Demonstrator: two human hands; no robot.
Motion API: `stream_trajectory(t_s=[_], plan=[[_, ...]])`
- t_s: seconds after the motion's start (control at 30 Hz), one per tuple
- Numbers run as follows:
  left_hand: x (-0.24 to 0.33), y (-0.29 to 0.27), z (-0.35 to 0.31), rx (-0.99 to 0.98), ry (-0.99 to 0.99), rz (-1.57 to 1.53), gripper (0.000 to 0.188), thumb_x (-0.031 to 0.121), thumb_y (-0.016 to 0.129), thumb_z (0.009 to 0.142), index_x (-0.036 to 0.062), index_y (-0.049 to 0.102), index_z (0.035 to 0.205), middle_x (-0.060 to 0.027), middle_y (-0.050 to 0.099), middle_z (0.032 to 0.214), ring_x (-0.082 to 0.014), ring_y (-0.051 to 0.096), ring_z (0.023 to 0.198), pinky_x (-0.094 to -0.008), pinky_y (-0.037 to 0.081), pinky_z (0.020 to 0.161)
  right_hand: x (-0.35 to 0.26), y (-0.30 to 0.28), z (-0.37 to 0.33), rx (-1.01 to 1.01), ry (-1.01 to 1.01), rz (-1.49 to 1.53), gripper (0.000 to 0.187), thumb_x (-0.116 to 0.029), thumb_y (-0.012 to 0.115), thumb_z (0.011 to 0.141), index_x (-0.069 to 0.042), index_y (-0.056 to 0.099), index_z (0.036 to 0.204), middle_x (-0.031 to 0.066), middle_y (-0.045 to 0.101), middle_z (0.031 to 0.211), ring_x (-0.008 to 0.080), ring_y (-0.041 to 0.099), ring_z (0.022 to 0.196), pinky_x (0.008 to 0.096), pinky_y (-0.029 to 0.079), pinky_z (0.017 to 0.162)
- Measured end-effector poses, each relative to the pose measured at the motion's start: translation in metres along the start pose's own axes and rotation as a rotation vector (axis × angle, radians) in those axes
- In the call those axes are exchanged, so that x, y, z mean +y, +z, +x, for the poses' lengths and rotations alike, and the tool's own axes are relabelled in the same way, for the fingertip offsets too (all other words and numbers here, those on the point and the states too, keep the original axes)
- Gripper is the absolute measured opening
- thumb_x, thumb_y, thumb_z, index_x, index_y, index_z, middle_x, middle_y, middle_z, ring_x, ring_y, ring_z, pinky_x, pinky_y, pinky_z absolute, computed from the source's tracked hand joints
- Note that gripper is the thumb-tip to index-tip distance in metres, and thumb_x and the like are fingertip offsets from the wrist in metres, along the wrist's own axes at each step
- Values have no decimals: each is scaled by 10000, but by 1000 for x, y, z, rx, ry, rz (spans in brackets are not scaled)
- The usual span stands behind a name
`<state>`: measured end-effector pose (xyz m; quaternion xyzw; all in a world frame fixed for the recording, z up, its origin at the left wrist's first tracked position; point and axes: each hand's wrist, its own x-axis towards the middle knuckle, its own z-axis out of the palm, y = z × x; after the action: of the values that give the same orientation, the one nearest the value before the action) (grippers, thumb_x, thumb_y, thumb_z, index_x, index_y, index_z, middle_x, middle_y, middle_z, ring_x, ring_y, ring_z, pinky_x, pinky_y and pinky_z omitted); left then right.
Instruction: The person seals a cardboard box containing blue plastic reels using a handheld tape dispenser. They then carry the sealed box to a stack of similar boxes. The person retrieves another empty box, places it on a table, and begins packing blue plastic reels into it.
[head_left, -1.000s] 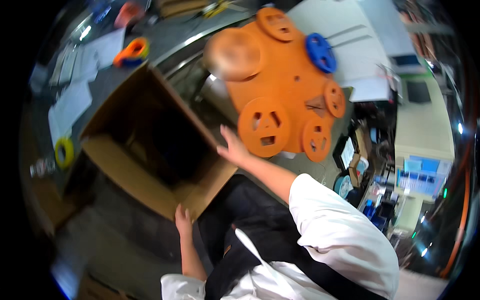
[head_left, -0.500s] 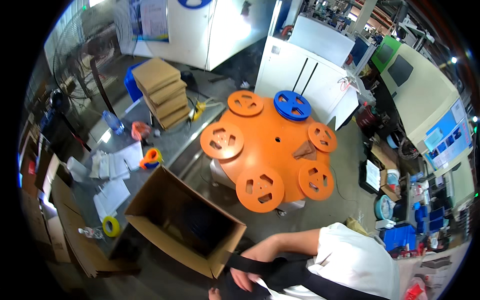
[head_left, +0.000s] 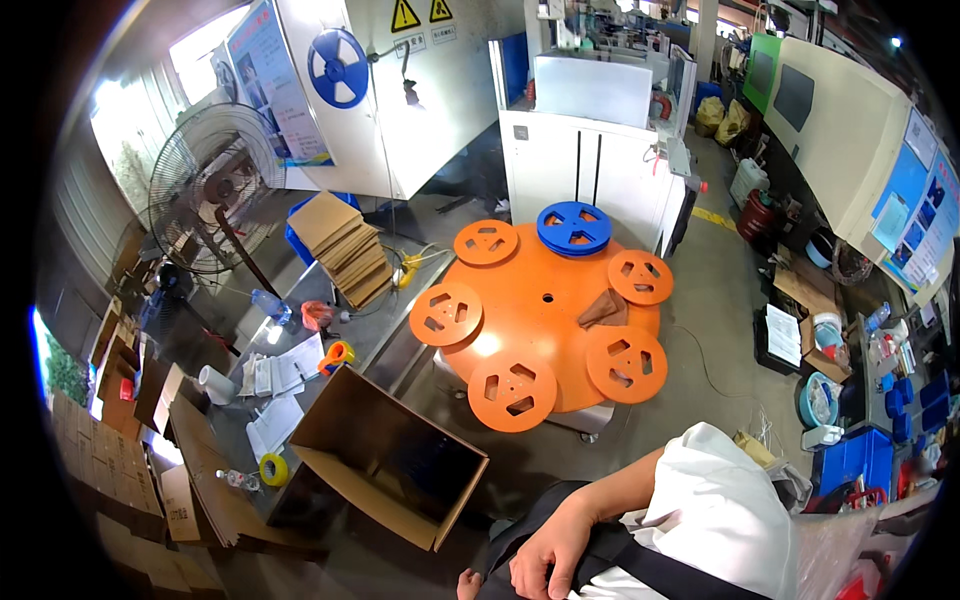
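Observation:
My right hand [head_left: 545, 552] rests against the dark apron strap [head_left: 640, 560] at my chest, fingers loosely spread and holding nothing. Only a small bit of my left hand [head_left: 467, 582] shows at the bottom edge, too little to read its fingers. An open brown cardboard box [head_left: 385, 455] stands just ahead and to the left of both hands, apart from them. Beyond it is a round orange table [head_left: 545, 320] carrying several orange reels and a stack of blue reels [head_left: 573, 227].
A metal bench on the left holds papers [head_left: 280, 375], an orange tape roll [head_left: 338, 353] and a yellow tape roll [head_left: 272, 468]. Flat cardboard is stacked [head_left: 345, 245] behind it, near a standing fan [head_left: 210, 190]. White cabinets [head_left: 590, 160] stand at the back, and blue bins [head_left: 850, 465] on the right.
The view has pulled up and back from the box. My right hand left the box flap and came in to my chest; the left hand dropped to the frame's bottom edge.

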<state>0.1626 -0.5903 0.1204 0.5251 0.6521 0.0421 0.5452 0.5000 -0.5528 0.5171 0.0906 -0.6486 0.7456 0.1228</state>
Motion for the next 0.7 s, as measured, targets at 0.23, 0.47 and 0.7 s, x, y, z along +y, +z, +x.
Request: stream_trajectory(t_s=[0.23,0.47,0.7], plan=[[-55,-8,-53,-13,-53,146,382,276,562,863,-34,587,1086,-180,623,1049,-225,596,1025,-319,460,893,-19,30,49,9,-198,-51,418,-403,574,902,5,599,990,100,562,1013,237,528,948,348,399,839],[-105,-43,-121,219,-152,-185,447,312,557,840,-3,595,1156,-217,609,1149,-321,585,1089,-366,438,943,2,6,148,-438,-61,101,396,-378,475,960,-21,609,851,72,549,871,237,515,875,475,263,1008],[-250,-43,-247,499,-399,-684,533,399,608,836,101,542,1273,-105,631,1172,-254,590,1106,-336,441,954,16,-3,394,-358,-363,233,493,-370,555,909,1,535,1233,159,562,1158,304,536,1054,442,396,940]])
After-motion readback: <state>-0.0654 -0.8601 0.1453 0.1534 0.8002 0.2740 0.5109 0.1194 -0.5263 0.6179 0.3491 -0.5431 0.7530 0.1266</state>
